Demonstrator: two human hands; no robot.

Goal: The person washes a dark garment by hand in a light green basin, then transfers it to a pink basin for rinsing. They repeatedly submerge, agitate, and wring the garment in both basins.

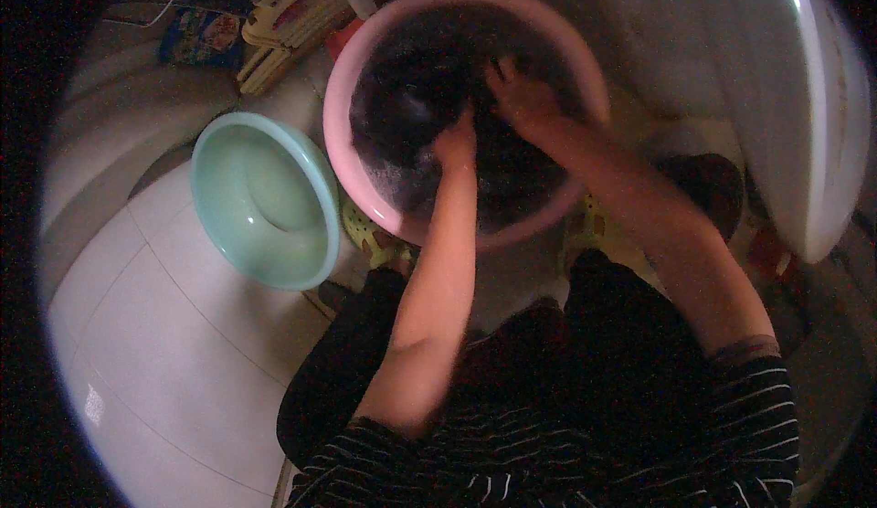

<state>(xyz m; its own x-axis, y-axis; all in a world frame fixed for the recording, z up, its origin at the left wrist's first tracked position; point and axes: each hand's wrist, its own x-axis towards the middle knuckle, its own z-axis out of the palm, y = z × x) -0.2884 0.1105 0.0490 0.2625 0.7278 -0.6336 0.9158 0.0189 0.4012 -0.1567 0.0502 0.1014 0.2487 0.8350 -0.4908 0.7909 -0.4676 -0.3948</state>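
Observation:
A large pink plastic basin (340, 134) sits in front of me between my feet. Dark, wet-looking cloth (404, 107) fills much of it, with some pale suds or liquid along the lower left inside. My left hand (455, 143) reaches down into the cloth near the basin's middle; its fingertips are lost in the dark material. To the right of it and farther from me, my right hand (519, 97) is over the cloth with its fingers spread, slightly blurred. Whether cloth is caught in the left fingers is hidden.
A mint-green plastic basin (267, 186) stands left of the pink one, beside a white tiled surface (178, 316). Yellow-green perforated clogs (362, 230) are on my feet. Beige plastic racks or baskets (294, 18) lie beyond. A large white curved object (815, 110) rises at the right.

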